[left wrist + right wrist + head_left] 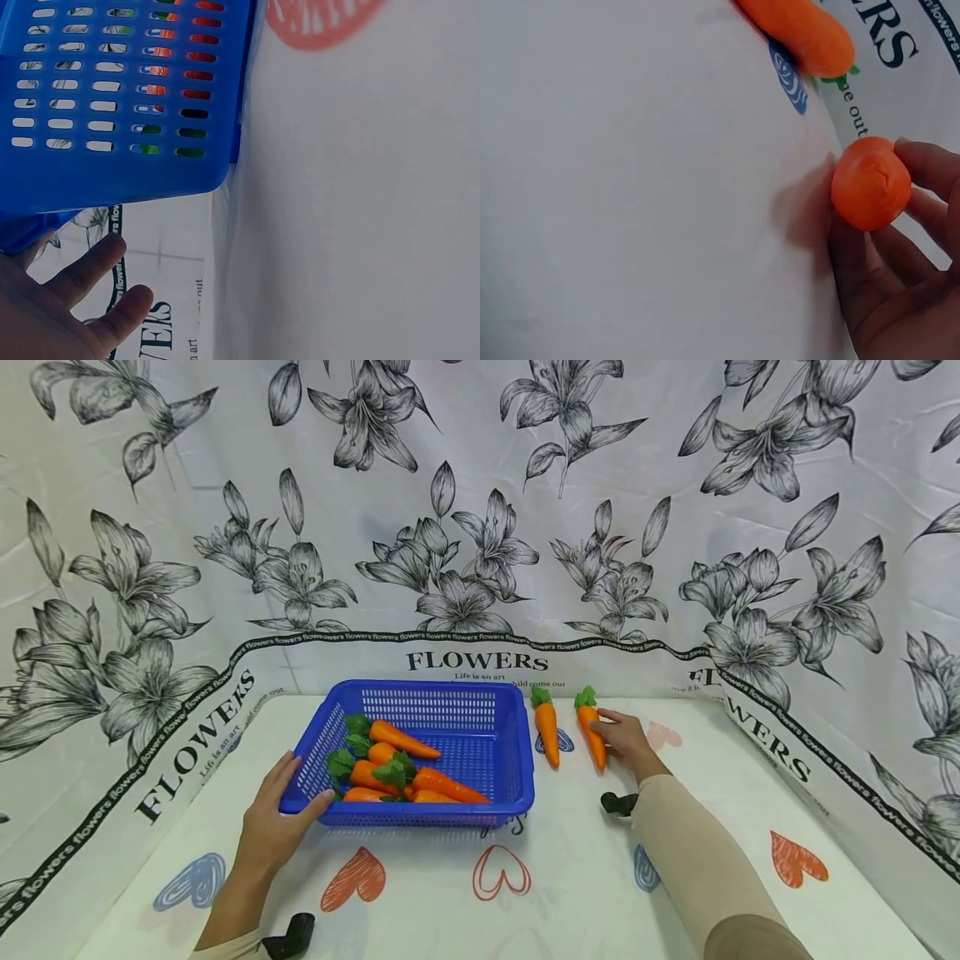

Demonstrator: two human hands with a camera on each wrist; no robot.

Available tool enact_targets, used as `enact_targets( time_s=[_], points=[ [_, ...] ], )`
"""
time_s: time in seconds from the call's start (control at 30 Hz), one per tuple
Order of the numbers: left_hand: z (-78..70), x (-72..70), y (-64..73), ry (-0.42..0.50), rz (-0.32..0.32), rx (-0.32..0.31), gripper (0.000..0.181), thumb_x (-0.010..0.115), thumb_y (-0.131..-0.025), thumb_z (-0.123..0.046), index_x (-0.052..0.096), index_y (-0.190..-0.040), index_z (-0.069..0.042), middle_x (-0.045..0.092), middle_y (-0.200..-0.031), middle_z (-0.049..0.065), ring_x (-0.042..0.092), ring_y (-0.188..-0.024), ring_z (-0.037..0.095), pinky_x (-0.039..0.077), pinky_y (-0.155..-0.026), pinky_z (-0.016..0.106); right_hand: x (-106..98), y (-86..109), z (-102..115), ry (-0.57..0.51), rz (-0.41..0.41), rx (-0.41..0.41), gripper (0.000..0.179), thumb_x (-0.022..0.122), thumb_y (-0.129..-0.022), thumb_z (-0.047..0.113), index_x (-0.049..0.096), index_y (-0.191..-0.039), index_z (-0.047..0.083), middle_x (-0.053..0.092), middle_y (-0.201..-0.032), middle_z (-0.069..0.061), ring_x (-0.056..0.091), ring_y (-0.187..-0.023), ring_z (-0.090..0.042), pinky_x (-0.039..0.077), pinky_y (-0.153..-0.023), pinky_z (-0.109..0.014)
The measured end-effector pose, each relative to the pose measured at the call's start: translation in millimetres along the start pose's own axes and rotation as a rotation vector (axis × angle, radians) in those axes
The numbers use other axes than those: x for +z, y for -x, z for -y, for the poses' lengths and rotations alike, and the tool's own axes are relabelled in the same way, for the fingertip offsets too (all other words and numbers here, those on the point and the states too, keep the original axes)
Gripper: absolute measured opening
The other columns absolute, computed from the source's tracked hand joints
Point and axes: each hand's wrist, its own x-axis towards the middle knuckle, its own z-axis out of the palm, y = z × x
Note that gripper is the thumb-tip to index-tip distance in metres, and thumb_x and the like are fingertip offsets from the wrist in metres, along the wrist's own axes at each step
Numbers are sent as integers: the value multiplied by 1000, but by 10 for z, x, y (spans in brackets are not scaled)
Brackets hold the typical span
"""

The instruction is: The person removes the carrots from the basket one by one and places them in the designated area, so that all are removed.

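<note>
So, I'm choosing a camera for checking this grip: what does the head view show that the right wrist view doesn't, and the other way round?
Only the head view: the left hand at the blue basket, the carrots inside it, both sleeves, and the green leaves of the held carrot.

Only the right wrist view: that carrot end-on, with a crease on its tip.

Both: the right hand holding it, a second carrot nearby, a blue heart print and FLOWERS lettering, partly cropped in the wrist view.

Blue basket (120, 178), left grip (60, 309) beside it
</note>
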Motion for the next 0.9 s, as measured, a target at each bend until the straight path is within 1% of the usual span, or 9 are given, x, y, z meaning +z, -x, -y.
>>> enact_targets(
  time_s=[0.23,0.33,0.53,0.73,0.9],
  points=[
    [-3,5,10,-9,-2,-6,85,65,-87,-49,27,-153,-12,15,-159,10,18,-139,45,29,-96,71,47,30,9,142,-45,-28,59,65,-94,31,44,-147,15,48,-138,-20,55,-107,-30,54,-78,-30],
    [-8,2,11,-11,-2,-7,86,65,-87,-49,27,-153,-12,15,-159,10,18,-139,45,29,-96,71,62,32,15,184,-61,-29,58,64,-94,31,44,-147,16,49,-136,-20,55,-106,-30,54,-75,-30],
    [14,11,0,-7,-2,-3,85,65,-87,-48,27,-154,-12,15,-159,10,19,-139,45,28,-96,71,68,-8,13,239,-78,-37,58,63,-95,31,44,-147,16,49,-138,-20,56,-106,-30,54,-78,-32],
    [26,18,-3,-6,-4,-8,85,65,-87,-50,26,-154,-14,15,-160,8,19,-139,44,29,-96,71,38,-42,-7,235,-96,-22,58,63,-94,30,43,-147,16,48,-138,-21,56,-105,-32,54,-83,-34],
    [4,10,8,-10,2,-11,85,65,-87,-49,26,-154,-13,14,-160,9,19,-139,45,29,-96,70,-1,-31,-33,244,-85,-34,58,62,-95,32,42,-148,16,47,-139,-21,55,-105,-32,53,-84,-33]
  ],
)
